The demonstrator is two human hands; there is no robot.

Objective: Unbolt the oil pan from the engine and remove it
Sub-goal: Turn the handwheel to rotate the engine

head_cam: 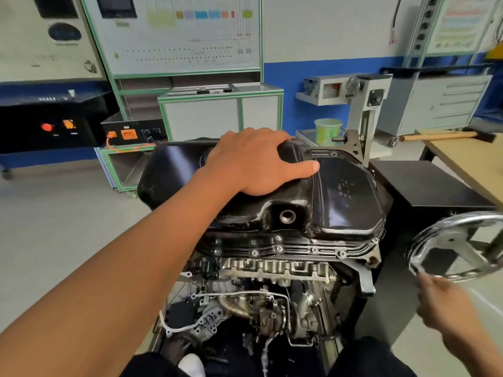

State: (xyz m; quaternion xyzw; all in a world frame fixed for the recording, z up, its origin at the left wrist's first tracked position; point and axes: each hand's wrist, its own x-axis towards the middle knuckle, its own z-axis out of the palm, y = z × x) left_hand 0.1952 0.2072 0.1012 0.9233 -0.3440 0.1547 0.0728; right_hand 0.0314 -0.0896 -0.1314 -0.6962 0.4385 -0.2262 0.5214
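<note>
- Oil pan (345,191), black, sits uppermost on the upturned engine (272,270); small pale markings on its flat face, too small to read.
- Left hand (253,161) lies flat on the pan, fingers spread, clamping nothing.
- Right hand (446,303), blurred, below a chrome handwheel (457,246) right of the pan; grip unclear.
- Green bucket (328,130) behind the pan; contents unseen.

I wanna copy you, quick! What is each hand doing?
Left hand: open, resting flat on the oil pan.
Right hand: blurred, just below the handwheel; grip cannot be told.

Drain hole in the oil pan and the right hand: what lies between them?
In the head view, between drain hole and right hand lie the pan's bolted flange and chrome handwheel.
</note>
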